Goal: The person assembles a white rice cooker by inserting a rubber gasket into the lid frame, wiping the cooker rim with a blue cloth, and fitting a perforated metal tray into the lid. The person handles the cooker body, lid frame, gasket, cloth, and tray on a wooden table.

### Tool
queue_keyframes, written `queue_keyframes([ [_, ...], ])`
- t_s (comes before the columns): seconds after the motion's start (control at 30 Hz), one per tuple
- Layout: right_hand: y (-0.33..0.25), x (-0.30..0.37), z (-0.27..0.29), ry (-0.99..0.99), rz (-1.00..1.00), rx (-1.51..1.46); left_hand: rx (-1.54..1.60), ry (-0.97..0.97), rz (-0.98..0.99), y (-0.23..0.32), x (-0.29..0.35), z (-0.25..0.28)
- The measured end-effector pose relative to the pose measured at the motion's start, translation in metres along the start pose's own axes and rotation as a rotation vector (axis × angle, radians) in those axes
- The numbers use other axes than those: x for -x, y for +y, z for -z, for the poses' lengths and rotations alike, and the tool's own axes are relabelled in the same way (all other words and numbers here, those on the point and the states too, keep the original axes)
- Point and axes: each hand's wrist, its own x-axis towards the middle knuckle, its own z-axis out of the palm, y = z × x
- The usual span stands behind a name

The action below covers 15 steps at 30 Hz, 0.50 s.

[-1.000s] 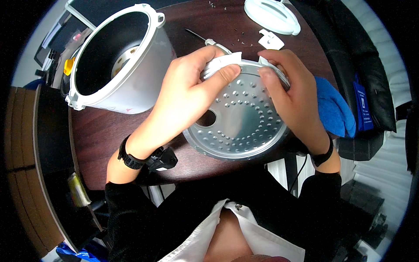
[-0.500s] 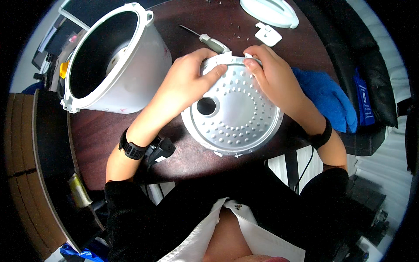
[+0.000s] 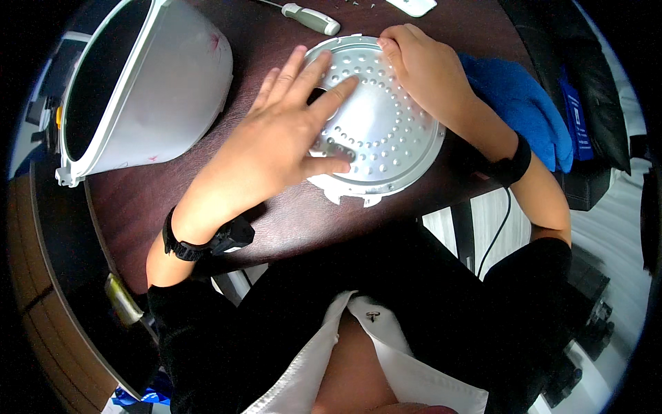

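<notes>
A round silvery metal lid plate, covered in raised dimples, lies in front of me over the dark table. Several white tabs stick out from its near edge. My right hand is closed on its far right rim, thumb and fingers pinching the edge. Over the plate's left side my left hand is open, fingers spread. It partly covers the plate's dark round hole; whether the fingertips touch the metal I cannot tell.
A white rice cooker body stands at the far left, its opening facing left. Beyond the plate lie a grey-handled screwdriver, a white plastic part and small screws. A blue cloth sits beside my right forearm.
My left hand has let go of the far rim and moved to the plate's left side, its fingers spreading. The right hand keeps its hold. The whole view has shifted, with table things now higher.
</notes>
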Motion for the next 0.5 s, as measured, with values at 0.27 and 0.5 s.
queue_keyframes([
  [0.27, 0.01, 0.001, -0.006, -0.061, 0.146, 0.214, 0.102, -0.14, -0.089, 0.006, 0.003, -0.007],
  [0.5, -0.002, 0.003, 0.025, -0.193, 0.251, 0.258, 0.109, -0.161, -0.146, 0.005, 0.002, -0.011],
])
